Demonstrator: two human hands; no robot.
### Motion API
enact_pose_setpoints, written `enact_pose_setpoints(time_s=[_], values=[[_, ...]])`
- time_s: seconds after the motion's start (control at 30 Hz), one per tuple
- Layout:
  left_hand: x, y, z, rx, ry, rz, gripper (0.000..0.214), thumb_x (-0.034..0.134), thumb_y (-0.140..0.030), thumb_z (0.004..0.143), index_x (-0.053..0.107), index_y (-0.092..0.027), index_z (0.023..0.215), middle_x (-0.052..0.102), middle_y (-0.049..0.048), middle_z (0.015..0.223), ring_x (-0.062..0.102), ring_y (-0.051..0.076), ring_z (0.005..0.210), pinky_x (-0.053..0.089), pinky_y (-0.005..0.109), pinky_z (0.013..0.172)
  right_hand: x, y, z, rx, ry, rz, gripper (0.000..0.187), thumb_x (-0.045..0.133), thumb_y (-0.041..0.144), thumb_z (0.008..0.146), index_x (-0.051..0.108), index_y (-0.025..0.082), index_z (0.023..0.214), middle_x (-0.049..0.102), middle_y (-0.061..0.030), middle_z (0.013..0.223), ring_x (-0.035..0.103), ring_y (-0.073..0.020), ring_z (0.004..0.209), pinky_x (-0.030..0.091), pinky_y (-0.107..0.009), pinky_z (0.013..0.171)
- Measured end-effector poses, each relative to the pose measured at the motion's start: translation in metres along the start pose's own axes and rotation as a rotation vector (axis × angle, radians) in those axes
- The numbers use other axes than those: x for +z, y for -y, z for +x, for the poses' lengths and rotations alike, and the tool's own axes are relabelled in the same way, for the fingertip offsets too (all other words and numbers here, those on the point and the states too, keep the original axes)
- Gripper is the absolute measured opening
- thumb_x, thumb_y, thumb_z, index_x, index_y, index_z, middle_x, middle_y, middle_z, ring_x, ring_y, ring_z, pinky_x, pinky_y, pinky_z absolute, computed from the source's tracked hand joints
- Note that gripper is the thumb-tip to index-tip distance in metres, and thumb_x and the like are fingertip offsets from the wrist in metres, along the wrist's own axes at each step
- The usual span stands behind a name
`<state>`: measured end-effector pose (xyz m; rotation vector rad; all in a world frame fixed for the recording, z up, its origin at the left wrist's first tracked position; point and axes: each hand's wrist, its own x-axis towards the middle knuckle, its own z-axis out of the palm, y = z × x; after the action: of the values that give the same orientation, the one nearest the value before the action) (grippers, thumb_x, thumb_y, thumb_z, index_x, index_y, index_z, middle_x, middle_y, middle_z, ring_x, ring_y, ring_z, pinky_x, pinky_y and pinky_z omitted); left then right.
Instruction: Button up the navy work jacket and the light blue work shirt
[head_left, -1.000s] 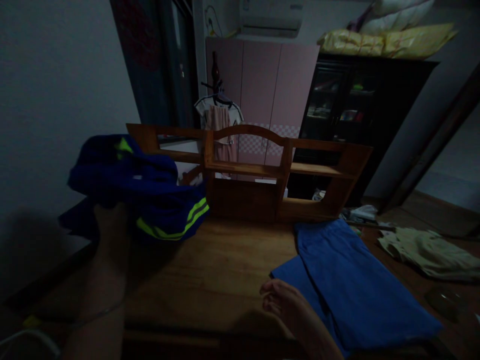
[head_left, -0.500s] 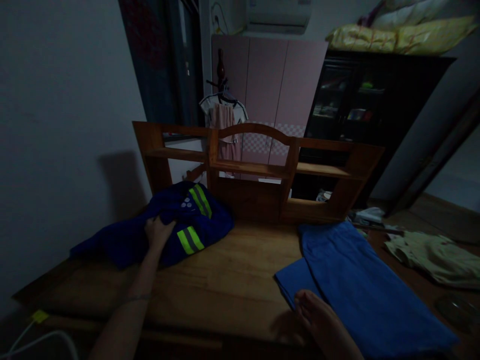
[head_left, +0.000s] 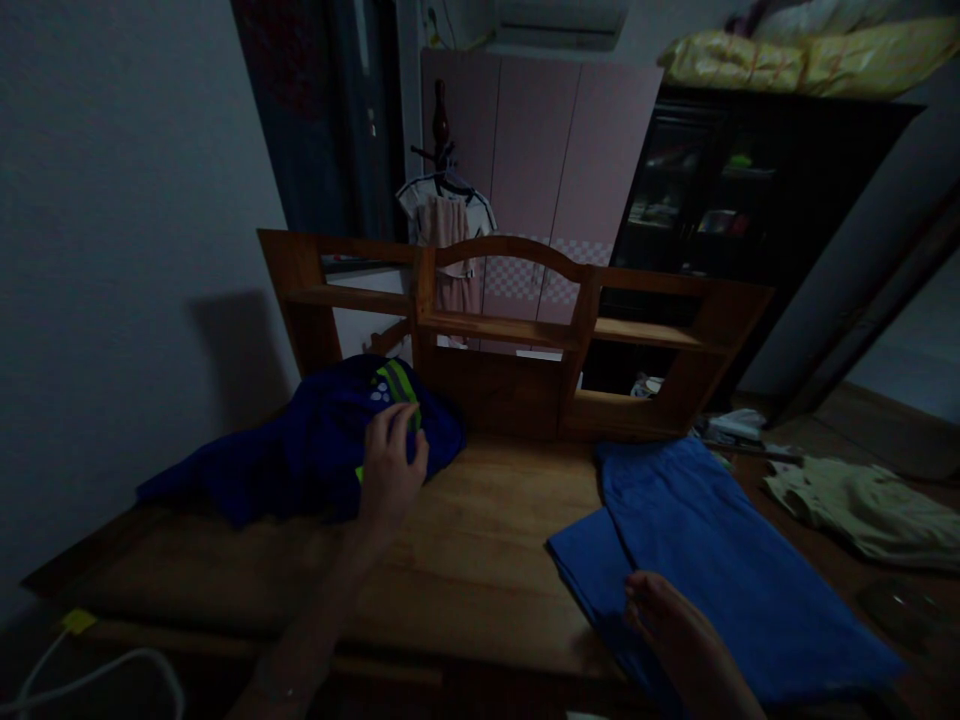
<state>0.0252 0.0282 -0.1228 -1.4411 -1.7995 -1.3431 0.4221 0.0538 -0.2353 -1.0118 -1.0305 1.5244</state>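
A crumpled dark blue garment (head_left: 300, 455) with yellow-green reflective stripes lies on the left of the wooden desk (head_left: 480, 540). My left hand (head_left: 391, 468) rests on its right part, fingers stretched forward over the stripes. A bright blue folded cloth (head_left: 720, 560) lies flat on the desk's right half. My right hand (head_left: 671, 625) lies on its near left edge, fingers curled down onto the fabric; whether it grips is unclear.
A wooden shelf unit (head_left: 517, 335) stands along the desk's back edge. Behind it are a pink wardrobe (head_left: 540, 170), hanging clothes (head_left: 446, 220) and a dark cabinet (head_left: 750, 220). An olive garment (head_left: 862, 505) lies at right. A white cable (head_left: 90, 670) runs at lower left.
My left hand brought the dark blue garment down from the air onto the desk, then slid right over its stripes. My right hand moved right onto the bright blue cloth.
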Motion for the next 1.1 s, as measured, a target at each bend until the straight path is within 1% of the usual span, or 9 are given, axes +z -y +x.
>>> enact_pose_setpoints(time_s=[0.1, 0.2, 0.3, 0.4, 0.57, 0.7, 0.8, 0.97, 1.1], values=[[0.017, -0.031, -0.019, 0.126, 0.3, -0.127, 0.029, 0.043, -0.016, 0.091, 0.054, -0.021, 0.117, 0.052, 0.0081, 0.117, 0.049, 0.021, 0.112, 0.039, 0.039, 0.101, 0.004, 0.012, -0.001, 0.065, 0.023, 0.017, 0.036, 0.074, 0.048, 0.066, 0.074, 0.019, 0.086, 0.072, -0.0102, 0.097, 0.067, -0.0273, 0.091, 0.054, -0.04, 0.085], [0.032, -0.054, -0.043, 0.297, 0.569, -0.204, 0.023, 0.047, -0.018, 0.09, 0.059, -0.021, 0.109, 0.055, 0.0074, 0.112, 0.051, 0.021, 0.109, 0.042, 0.037, 0.098, 0.0, 0.018, -0.003, 0.033, -0.001, -0.09, 0.04, 0.074, 0.05, 0.066, 0.073, 0.018, 0.088, 0.071, -0.0105, 0.099, 0.067, -0.0284, 0.092, 0.052, -0.039, 0.086], [0.042, -0.076, -0.066, 0.353, 0.717, -0.296, 0.023, 0.05, -0.024, 0.09, 0.06, -0.023, 0.11, 0.058, 0.0068, 0.112, 0.053, 0.021, 0.107, 0.044, 0.036, 0.095, -0.007, 0.022, -0.005, 0.003, -0.015, -0.275, 0.04, 0.067, 0.051, 0.072, 0.07, 0.019, 0.096, 0.07, -0.0078, 0.104, 0.065, -0.0267, 0.096, 0.049, -0.035, 0.09], [0.053, -0.094, -0.084, 0.283, 0.832, -0.395, 0.031, 0.051, -0.035, 0.09, 0.057, -0.024, 0.118, 0.058, 0.0079, 0.117, 0.053, 0.022, 0.109, 0.043, 0.036, 0.095, -0.017, 0.029, -0.008, -0.093, -0.059, -0.495, 0.039, 0.06, 0.052, 0.078, 0.068, 0.02, 0.098, 0.069, -0.0058, 0.104, 0.063, -0.0248, 0.098, 0.045, -0.03, 0.091], [0.091, -0.113, -0.1, 0.055, 0.916, -0.464, 0.037, 0.054, -0.041, 0.086, 0.057, -0.021, 0.118, 0.061, 0.0073, 0.115, 0.056, 0.022, 0.105, 0.044, 0.034, 0.091, -0.037, 0.037, -0.014, -0.255, -0.236, -0.769, 0.042, 0.052, 0.056, 0.083, 0.064, 0.021, 0.101, 0.07, -0.005, 0.1, 0.064, -0.0238, 0.094, 0.046, -0.029, 0.084], [0.123, -0.122, -0.108, 0.004, 0.94, -0.469, 0.038, 0.062, -0.039, 0.079, 0.06, -0.017, 0.11, 0.064, 0.0072, 0.104, 0.058, 0.022, 0.098, 0.044, 0.031, 0.085, -0.047, 0.038, -0.021, -0.251, -0.343, -0.927, 0.04, 0.053, 0.058, 0.081, 0.063, 0.023, 0.096, 0.07, -0.004, 0.095, 0.065, -0.024, 0.09, 0.047, -0.028, 0.078], [0.136, -0.128, -0.113, -0.022, 0.96, -0.473, 0.033, 0.065, -0.038, 0.075, 0.063, -0.015, 0.098, 0.066, 0.0077, 0.097, 0.059, 0.023, 0.094, 0.044, 0.03, 0.078, -0.047, 0.036, -0.025, -0.26, -0.339, -0.978, 0.037, 0.054, 0.058, 0.081, 0.063, 0.022, 0.087, 0.07, -0.0037, 0.09, 0.065, -0.0234, 0.089, 0.046, -0.026, 0.076], [0.136, -0.14, -0.115, -0.024, 1.017, -0.529, 0.028, 0.049, -0.036, 0.085, 0.067, -0.016, 0.081, 0.068, 0.0041, 0.077, 0.061, 0.019, 0.073, 0.041, 0.026, 0.065, -0.049, 0.026, -0.022, -0.272, -0.307, -1.018, 0.039, 0.052, 0.059, 0.082, 0.062, 0.021, 0.084, 0.069, -0.0044, 0.088, 0.064, -0.0234, 0.085, 0.045, -0.028, 0.074], [0.113, -0.15, -0.111, -0.025, 1.017, -0.591, 0.031, 0.041, -0.032, 0.09, 0.067, -0.016, 0.086, 0.068, 0.0025, 0.081, 0.06, 0.016, 0.07, 0.04, 0.023, 0.063, -0.046, 0.022, -0.017, -0.284, -0.306, -1.014, 0.039, 0.054, 0.058, 0.081, 0.062, 0.022, 0.094, 0.067, -0.0051, 0.093, 0.063, -0.0231, 0.083, 0.045, -0.03, 0.074]])
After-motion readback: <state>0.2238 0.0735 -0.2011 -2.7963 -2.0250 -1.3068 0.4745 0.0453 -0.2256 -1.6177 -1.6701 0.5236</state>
